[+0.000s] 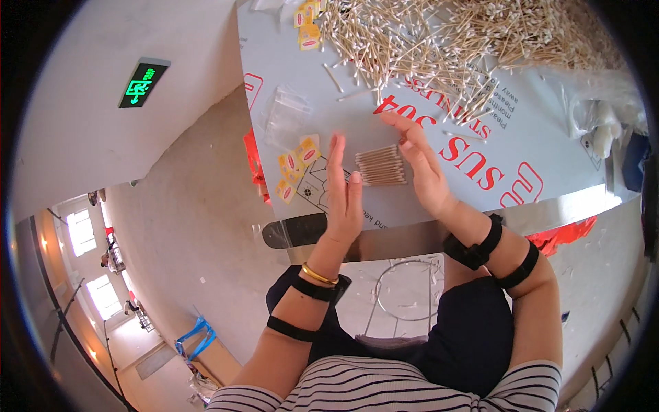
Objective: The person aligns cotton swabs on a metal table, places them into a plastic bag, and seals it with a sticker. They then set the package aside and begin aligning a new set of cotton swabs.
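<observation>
A neat row of cotton swabs [382,166] lies side by side on the table between my two hands. My left hand [345,196] stands on edge at the row's left end, its fingers stretched out and its thumb near the swab tips. On the other end, my right hand [423,168] has its fingers extended forward, close to the tips there. Neither hand is wrapped around anything; both palms face the row. Whether the palms touch the swab tips, I cannot tell.
A large heap of loose cotton swabs [439,41] covers the table's far side. Left of my hands lie clear plastic bags [287,113] and small yellow packets [291,163]. More yellow packets [309,34] sit farther back. Clear plastic film [590,103] is bunched at the right.
</observation>
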Demonstrator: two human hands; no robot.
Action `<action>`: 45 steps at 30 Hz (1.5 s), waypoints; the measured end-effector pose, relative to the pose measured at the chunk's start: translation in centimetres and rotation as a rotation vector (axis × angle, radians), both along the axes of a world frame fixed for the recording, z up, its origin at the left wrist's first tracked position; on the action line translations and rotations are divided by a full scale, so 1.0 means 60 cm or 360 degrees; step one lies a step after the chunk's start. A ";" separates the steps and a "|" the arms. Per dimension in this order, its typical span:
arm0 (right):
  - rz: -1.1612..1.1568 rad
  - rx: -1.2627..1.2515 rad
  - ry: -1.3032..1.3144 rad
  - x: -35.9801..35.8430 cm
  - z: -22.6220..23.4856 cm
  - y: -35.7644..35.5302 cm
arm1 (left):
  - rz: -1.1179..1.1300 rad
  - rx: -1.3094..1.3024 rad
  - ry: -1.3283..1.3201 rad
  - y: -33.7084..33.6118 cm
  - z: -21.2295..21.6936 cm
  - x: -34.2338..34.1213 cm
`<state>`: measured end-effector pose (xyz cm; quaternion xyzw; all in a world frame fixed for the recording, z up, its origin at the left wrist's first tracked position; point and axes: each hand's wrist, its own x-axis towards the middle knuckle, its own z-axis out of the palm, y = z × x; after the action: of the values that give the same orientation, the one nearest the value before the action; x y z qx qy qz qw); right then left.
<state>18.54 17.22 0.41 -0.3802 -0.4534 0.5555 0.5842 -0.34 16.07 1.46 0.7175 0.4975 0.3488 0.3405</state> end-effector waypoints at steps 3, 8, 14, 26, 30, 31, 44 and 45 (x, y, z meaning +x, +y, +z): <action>-0.0010 -0.0023 -0.0053 0.004 -0.002 0.002 | -0.0060 0.0122 0.0563 0.001 -0.003 -0.009; -0.0004 -0.0034 -0.0101 0.006 0.006 0.001 | -0.0086 0.0124 0.1149 0.003 -0.005 0.005; 0.0084 -0.0067 -0.0110 0.013 0.003 0.000 | -0.0086 0.0151 0.1190 0.002 -0.007 0.006; 0.0006 -0.0071 -0.0021 0.025 -0.007 0.005 | -0.0004 0.0175 0.0874 -0.007 0.008 0.008; -0.0155 -0.0218 -0.0026 0.039 -0.004 0.017 | 0.0115 0.0376 0.0428 0.078 0.021 0.028; -0.0156 -0.0211 -0.0029 0.041 -0.002 0.022 | 0.0130 0.0495 0.0460 0.108 0.024 0.034; 0.0039 0.0567 -0.2133 0.032 0.032 0.139 | 0.0131 0.0261 0.0655 0.209 0.013 0.034; -0.0003 0.0577 -0.2127 0.029 0.030 0.136 | 0.0132 0.0306 0.0654 0.214 0.011 0.031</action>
<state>20.31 25.37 2.20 -0.5378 -0.8013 0.1172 0.2344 1.49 28.89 2.11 0.7815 0.5501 0.2547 0.1474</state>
